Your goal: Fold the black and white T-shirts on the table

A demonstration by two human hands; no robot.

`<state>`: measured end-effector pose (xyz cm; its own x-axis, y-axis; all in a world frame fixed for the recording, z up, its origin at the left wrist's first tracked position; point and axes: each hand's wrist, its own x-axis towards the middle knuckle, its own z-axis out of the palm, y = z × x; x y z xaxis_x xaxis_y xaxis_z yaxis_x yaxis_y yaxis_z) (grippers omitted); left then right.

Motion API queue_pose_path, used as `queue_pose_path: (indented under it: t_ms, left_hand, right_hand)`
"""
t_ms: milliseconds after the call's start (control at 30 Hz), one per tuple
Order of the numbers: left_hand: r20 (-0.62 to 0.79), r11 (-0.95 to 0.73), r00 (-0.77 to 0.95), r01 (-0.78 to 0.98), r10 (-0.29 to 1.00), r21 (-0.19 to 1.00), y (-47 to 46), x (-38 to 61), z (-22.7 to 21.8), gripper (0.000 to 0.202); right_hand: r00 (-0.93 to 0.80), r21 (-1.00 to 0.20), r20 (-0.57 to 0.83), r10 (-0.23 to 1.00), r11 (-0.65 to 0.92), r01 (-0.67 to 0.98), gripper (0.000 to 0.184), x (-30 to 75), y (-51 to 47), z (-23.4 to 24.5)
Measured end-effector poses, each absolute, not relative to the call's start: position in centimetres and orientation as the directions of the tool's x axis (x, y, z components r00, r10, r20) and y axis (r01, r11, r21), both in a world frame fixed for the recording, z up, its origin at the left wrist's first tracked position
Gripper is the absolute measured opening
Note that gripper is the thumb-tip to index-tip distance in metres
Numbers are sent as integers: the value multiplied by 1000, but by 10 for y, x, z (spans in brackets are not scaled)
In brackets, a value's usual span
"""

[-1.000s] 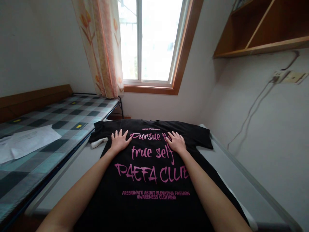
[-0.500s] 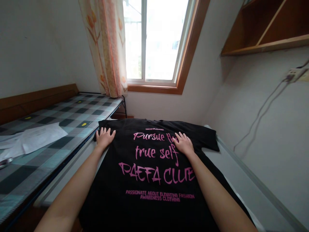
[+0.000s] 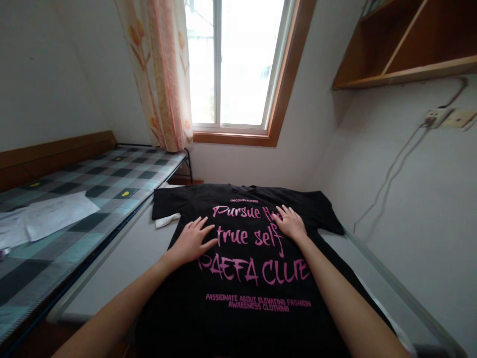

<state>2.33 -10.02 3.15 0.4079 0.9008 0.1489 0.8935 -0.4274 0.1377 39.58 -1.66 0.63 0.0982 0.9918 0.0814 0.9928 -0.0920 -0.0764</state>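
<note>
- Left hand [image 3: 194, 241] shifted off sleeve [image 3: 171, 201] toward tabletop's [image 3: 122, 253] near edge; spread, grasping nothing.
- Right hand [image 3: 291, 222] stayed open on black shirt [image 3: 238, 289], holding nothing.
- Smoothing seemed nearly done.

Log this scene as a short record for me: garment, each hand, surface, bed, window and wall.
Garment: black T-shirt, spread out, pink lettering up
Left hand: palm down on the shirt, beside "true self"
Right hand: palm down on the shirt, fingers at the end of the "Pursue" line
Surface: pale grey tabletop under the shirt
Bed: checked mattress, papers on it
Window: curtain at its left
Right wall: wooden shelf, socket with cord
</note>
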Motion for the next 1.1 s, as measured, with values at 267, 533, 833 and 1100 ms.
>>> queue_pose_path:
  t_ms: [267, 533, 833, 1100]
  left_hand:
    - [39, -389, 388, 912, 921, 130, -130, 43, 14, 83]
    - [89, -475, 467, 872, 880, 121, -108, 24, 4, 75]
    - [26, -467, 469, 873, 883, 142, -82, 27, 9, 85]
    - [-94, -460, 479, 872, 873, 166, -18, 27, 17, 91]
  right_hand:
    - [87, -73, 97, 992, -80, 994, 60, 406, -13, 6]
    - [-214, 5, 118, 970, 215, 977, 60, 445, -21, 4]
    - [-298, 14, 148, 943, 299, 954, 58, 492, -18, -1]
    - [-157, -3, 140, 978, 159, 987, 58, 479, 5, -7]
